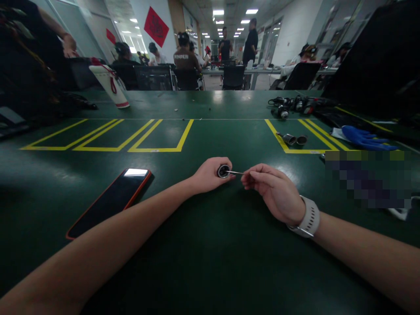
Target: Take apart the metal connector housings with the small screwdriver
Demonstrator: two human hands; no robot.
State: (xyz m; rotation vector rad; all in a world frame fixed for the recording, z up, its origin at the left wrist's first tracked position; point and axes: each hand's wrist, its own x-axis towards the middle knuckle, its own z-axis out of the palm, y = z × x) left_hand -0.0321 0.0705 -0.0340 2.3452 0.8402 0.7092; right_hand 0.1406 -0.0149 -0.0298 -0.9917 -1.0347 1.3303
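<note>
My left hand [210, 176] is gripping the round part [223, 171] while my right hand [277, 192] is pinching the thin rod [236, 173], perhaps risking a slip if my pinch is loosening.

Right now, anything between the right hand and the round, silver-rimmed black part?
Only the thin silver metal rod held by the right hand; it spans the gap to the round, silver-rimmed black part in the left hand. Nothing else visible blocks the way; whether the tip is inside isn't clear.
</note>
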